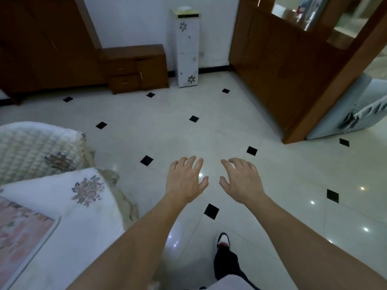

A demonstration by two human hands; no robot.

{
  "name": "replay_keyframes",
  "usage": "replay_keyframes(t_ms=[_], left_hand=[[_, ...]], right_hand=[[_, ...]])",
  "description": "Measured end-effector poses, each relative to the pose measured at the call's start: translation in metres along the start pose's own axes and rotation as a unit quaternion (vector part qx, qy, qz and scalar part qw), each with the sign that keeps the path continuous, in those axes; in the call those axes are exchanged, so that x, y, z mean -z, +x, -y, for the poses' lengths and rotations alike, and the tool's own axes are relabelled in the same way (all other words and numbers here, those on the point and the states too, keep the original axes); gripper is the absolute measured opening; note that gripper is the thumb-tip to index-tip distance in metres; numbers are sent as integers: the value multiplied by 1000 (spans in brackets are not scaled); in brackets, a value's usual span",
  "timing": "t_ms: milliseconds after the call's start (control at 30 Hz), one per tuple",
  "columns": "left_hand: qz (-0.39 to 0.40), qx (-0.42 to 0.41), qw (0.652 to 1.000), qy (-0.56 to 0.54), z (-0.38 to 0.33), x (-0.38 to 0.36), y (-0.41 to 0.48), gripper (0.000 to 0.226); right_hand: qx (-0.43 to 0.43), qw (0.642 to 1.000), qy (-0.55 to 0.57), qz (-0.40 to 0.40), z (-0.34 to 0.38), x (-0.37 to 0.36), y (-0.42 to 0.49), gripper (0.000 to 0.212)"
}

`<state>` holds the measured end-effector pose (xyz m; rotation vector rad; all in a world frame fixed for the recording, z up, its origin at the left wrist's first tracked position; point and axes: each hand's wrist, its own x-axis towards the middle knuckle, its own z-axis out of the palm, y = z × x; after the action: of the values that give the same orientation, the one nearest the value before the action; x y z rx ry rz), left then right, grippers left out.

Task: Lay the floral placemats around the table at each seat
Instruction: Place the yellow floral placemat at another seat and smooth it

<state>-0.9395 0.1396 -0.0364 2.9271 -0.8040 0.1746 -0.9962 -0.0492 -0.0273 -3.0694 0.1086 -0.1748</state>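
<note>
Both hands, left hand [185, 178] and right hand [240, 180], hang empty with fingers spread; we judge they should next fetch another floral placemat, matching the placemat [19, 233] at near left.

Lighting: dim, cool, even. Small bright lamp reflections are seen on the glossy floor [240, 126], mostly lower right. Shadows: soft, faint. Strong wide-angle bending is noted at the edges; the cabinet [282, 65] leans inward. Slight blur is seen throughout, heavier at upper right.
</note>
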Motion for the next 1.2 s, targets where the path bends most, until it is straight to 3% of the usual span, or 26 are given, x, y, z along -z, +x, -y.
replay_keyframes(t_ms=[600,833,1200], left_hand=[[8,184,980,76,200,3,265,60],[0,276,958,82,275,6,298,59],[5,338,938,78,437,-17,342,59]], right_hand=[[180,981,62,34,54,-51,404,51],[266,960,75,48,121,-56,504,51],[354,931,58,67,254,-99,639,53]])
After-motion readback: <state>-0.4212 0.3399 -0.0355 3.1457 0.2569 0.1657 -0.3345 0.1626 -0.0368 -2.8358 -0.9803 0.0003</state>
